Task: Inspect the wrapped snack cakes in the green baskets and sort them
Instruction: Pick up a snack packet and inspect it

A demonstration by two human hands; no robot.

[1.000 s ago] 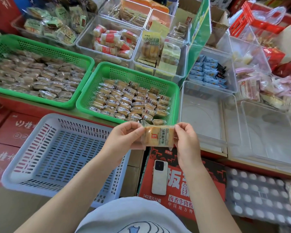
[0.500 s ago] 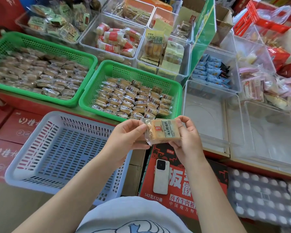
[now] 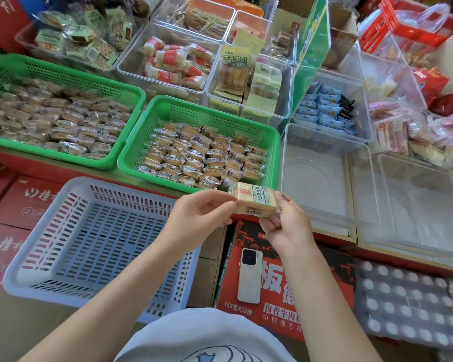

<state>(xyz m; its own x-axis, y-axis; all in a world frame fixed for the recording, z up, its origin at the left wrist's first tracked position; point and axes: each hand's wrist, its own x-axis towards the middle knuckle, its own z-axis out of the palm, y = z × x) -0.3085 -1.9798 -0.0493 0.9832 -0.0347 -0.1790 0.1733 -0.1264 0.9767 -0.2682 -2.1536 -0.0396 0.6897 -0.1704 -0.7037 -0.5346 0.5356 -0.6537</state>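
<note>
A pale square snack cake in a clear wrapper [image 3: 255, 201] is held up between both hands, just in front of the near edge of the right green basket [image 3: 131, 150]. My left hand [image 3: 199, 218] pinches its left end and my right hand [image 3: 285, 223] grips its right end. That basket holds several rows of wrapped cakes [image 3: 202, 155]. To the left stands a second green basket [image 3: 126, 105], also full of wrapped cakes [image 3: 53, 118].
An empty pale blue basket [image 3: 50, 226] sits below the green ones. A white phone [image 3: 249, 275] lies on a red carton [image 3: 324, 278]. Empty clear bins [image 3: 322, 178] stand at the right, with filled snack bins behind.
The cake has been turned in my hands so its printed label faces up, and it tilted a little. Both hands stayed at about the same place in front of the right green basket.
</note>
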